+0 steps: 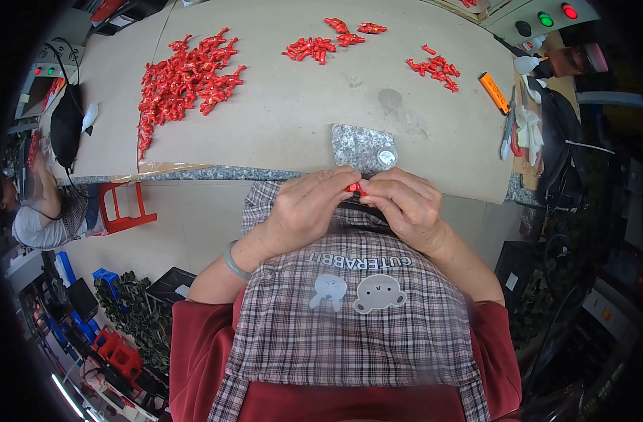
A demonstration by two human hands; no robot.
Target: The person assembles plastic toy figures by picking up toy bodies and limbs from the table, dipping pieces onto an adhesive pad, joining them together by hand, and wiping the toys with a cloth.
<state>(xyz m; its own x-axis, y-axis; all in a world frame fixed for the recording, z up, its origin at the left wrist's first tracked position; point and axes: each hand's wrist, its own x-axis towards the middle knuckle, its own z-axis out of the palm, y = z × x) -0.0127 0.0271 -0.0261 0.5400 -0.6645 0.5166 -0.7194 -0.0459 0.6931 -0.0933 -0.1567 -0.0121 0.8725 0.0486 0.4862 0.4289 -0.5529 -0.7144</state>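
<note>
Between the fingertips of both hands, just over the near table edge, is a small glossy red figure piece [354, 188]. My left hand [301, 207] is closed on it from one side, thumb and fingers pinched. From the other side my right hand [408, 205] pinches the same red piece or one joined to it; the fingers hide which. Just beyond the fingertips, a speckled grey patch [353, 144] shows in the table covering, with a small round shiny container [387, 157] on it.
A big heap of red figure pieces [184, 77] lies at the left. Smaller piles [309, 49] [437, 69] are farther back. At the right are an orange box cutter [494, 93], scissors [508, 133] and a bottle [578, 60]. Another person [50, 211] sits far left by a red stool [121, 207].
</note>
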